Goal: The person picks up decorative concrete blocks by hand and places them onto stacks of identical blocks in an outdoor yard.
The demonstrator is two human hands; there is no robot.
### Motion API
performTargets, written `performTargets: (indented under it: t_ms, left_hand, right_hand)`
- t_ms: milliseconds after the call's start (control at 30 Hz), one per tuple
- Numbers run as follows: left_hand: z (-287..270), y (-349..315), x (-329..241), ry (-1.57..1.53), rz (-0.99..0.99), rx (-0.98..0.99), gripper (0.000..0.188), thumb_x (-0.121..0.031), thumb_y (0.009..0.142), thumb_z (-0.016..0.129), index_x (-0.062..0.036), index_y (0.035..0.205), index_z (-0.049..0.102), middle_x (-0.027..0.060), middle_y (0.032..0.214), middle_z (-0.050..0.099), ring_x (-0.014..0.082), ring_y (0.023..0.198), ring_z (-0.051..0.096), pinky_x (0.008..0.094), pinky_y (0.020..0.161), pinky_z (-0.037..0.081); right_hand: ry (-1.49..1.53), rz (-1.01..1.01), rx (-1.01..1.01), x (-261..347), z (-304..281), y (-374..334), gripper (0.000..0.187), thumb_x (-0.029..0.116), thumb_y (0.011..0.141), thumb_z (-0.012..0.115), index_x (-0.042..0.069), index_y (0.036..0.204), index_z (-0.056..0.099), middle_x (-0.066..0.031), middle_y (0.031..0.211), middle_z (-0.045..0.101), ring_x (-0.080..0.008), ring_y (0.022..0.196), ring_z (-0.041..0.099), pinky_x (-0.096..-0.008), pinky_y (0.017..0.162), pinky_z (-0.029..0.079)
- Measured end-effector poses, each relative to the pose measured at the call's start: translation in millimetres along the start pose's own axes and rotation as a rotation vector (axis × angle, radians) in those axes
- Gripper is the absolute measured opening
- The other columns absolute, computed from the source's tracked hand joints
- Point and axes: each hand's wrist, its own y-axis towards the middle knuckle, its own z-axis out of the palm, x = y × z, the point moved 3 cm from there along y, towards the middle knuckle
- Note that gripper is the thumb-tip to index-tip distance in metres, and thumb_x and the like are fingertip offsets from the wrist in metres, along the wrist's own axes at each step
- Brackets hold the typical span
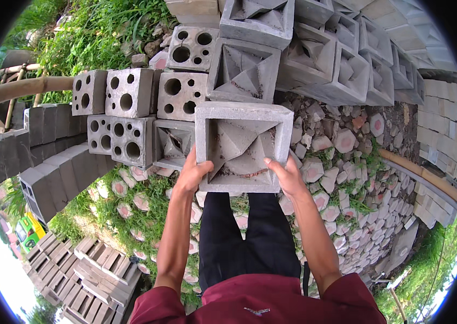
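Between my two hands is a square grey concrete ventilation block [234, 137] with a recessed pattern of slanted triangular faces and some dirt inside. My left hand [191, 171] grips its lower left side, the thumb hooked over the front rim. On the lower right side my right hand [287, 175] holds it the same way, thumb over the rim. The fingers behind the block are hidden. Just beyond it stands a similar patterned block [243, 70], and a smaller one [174, 141] sits close by on the left.
Blocks with round holes [129, 93] are stacked at the left, more patterned blocks [342, 70] at the far right. Hexagonal paving stones [345, 140] and grass cover the ground. A bamboo pole [423, 175] lies at right; pale block piles [93, 270] stand at lower left.
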Motion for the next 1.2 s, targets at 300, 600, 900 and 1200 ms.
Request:
performTargets:
  t_ms: [300,600,900,1200]
  left_hand:
    - [25,94,-112,0.134,0.211,-0.036,0.064,-0.007,0.072,0.054,-0.0024,0.136,0.044,-0.0004,0.083,0.047,0.0109,0.075,0.042,0.0252,0.069,0.037]
    - [4,169,-126,0.265,0.2,-0.068,0.084,-0.015,0.072,0.057,0.0093,0.146,0.023,0.0019,0.086,0.05,0.0132,0.081,0.045,0.0233,0.077,0.037]
    - [17,183,-143,0.248,0.164,-0.021,0.036,-0.012,0.071,0.057,-0.0021,0.105,0.058,0.0021,0.085,0.051,0.0145,0.08,0.045,0.0252,0.073,0.037]
    - [12,202,-142,0.226,0.154,0.058,0.033,-0.011,0.07,0.057,-0.0015,0.101,0.057,0.0047,0.087,0.053,0.0179,0.08,0.048,0.029,0.075,0.04]
  right_hand:
    - [0.099,-0.18,-0.074,63,-16,113,0.04,0.015,0.093,0.062,-0.003,0.126,0.047,-0.0059,0.109,0.057,-0.0124,0.098,0.052,-0.0298,0.089,0.042]
    - [0.021,-0.165,-0.088,72,-18,165,0.04,0.017,0.093,0.06,-0.005,0.125,0.047,-0.0084,0.107,0.058,-0.0119,0.096,0.052,-0.0291,0.086,0.043]
    - [-0.034,-0.192,-0.216,76,-20,181,0.039,0.03,0.091,0.065,-0.005,0.105,0.059,-0.0087,0.097,0.062,-0.0124,0.09,0.053,-0.0301,0.081,0.043]
    - [0.09,-0.222,-0.258,79,-22,195,0.056,0.038,0.093,0.062,-0.004,0.127,0.05,-0.0122,0.122,0.059,-0.0183,0.111,0.052,-0.0326,0.098,0.038]
